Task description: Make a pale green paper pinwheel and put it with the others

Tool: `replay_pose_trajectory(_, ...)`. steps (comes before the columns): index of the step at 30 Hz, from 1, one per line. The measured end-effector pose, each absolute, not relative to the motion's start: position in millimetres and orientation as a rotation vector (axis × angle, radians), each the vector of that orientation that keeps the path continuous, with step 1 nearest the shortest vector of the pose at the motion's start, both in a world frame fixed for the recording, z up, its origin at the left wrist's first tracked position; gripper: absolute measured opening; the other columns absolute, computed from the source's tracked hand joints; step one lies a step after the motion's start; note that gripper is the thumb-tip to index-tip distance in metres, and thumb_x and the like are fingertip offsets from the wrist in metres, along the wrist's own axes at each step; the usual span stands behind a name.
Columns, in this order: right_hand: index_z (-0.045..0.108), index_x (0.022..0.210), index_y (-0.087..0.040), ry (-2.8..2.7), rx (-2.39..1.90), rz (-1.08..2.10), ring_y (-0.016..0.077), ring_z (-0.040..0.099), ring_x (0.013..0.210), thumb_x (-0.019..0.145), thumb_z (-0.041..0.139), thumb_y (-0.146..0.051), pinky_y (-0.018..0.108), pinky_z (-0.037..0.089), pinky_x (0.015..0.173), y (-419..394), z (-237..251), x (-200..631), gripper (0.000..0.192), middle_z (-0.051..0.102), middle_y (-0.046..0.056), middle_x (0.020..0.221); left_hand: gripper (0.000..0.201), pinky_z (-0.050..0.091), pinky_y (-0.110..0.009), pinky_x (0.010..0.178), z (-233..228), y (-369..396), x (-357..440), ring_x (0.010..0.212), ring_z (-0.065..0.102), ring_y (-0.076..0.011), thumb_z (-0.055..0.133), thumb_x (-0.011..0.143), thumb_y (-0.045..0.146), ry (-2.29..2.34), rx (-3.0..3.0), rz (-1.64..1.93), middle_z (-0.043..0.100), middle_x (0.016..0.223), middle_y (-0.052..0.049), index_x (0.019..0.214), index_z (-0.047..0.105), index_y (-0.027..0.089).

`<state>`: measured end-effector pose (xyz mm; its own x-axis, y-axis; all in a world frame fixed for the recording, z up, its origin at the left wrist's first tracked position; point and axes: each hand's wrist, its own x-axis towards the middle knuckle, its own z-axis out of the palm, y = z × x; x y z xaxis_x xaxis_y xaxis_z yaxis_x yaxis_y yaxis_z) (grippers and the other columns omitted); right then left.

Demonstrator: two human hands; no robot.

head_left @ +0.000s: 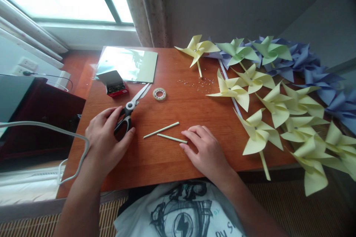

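Observation:
My left hand [107, 140] has its thumb and fingers around the black-and-grey handles of the scissors [129, 106], whose blades stand slightly apart and point away from me. In front of my right hand [204, 150] lie two thin pale-green paper sticks, an upper stick [161, 130] and a lower stick [171, 138]. The right thumb and index finger are apart, close about the near end of the lower stick; contact is hard to make out. A roll of tape [159, 94] lies flat beyond the scissors' tips.
An open red box [116, 89] of small dark items stands before shiny sheets [128, 63] at the back left. Small beads [198, 84] are scattered near yellow pinwheels [232, 89]; green pinwheels [237, 51] and purple pinwheels [319, 66] crowd the right. A white cable [55, 125] crosses at left.

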<state>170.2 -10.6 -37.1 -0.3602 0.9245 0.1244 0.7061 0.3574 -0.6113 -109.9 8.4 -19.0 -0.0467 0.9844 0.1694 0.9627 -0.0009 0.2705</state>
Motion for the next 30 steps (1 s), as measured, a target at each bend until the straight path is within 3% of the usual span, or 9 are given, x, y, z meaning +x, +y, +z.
replay_pose_trajectory(4,0.072,0.101,-0.022,-2.176,-1.406,0.648,0.0221,0.06,0.093,0.093,0.063,-0.016,0.037,0.054,0.087,-9.0,-38.9,166.0,0.013,0.067,0.007,0.1,0.057,0.043,-0.056,0.106,-18.6,10.5,-113.3,0.126,0.053,-0.0399,0.057,0.089,0.042,2.187,2.076,0.405,0.057,0.135,-0.021,0.139,0.052,0.014)
replay_pose_trajectory(8,0.073,0.092,-0.023,-2.18,-1.387,0.623,0.0208,0.059,0.091,0.093,0.061,-0.009,0.034,0.054,0.085,-5.1,-40.9,166.0,0.018,0.067,0.006,0.095,0.057,0.041,-0.055,0.108,-19.5,10.5,-115.2,0.129,0.051,-0.0388,0.055,0.091,0.042,2.149,2.083,0.388,0.055,0.137,-0.02,0.142,0.049,0.016)
replay_pose_trajectory(19,0.072,0.098,-0.021,-2.175,-1.376,0.616,0.0223,0.059,0.094,0.093,0.058,-0.006,0.037,0.054,0.088,2.4,-43.3,174.2,0.021,0.067,0.007,0.1,0.056,0.044,-0.05,0.109,-25.6,11.2,-112.1,0.126,0.055,-0.0371,0.057,0.092,0.043,2.186,2.133,0.409,0.058,0.136,-0.02,0.138,0.054,0.011)
replay_pose_trajectory(24,0.072,0.098,-0.022,-2.179,-1.37,0.612,0.0225,0.059,0.094,0.092,0.058,-0.005,0.038,0.055,0.088,3.1,-44.5,175.3,0.024,0.067,0.007,0.1,0.05,0.046,-0.047,0.108,-23.4,9.8,-107.1,0.123,0.06,-0.0347,0.058,0.092,0.037,2.169,2.109,0.526,0.063,0.132,-0.019,0.135,0.055,0.012)
replay_pose_trajectory(30,0.073,0.099,-0.023,-2.184,-1.359,0.598,0.0225,0.061,0.093,0.091,0.058,-0.005,0.037,0.056,0.086,4.6,-44.6,176.2,0.024,0.067,0.007,0.099,0.05,0.044,-0.05,0.109,-25.9,10.5,-103.5,0.125,0.058,-0.035,0.062,0.09,0.045,2.177,2.122,0.492,0.063,0.134,-0.016,0.132,0.058,0.017)
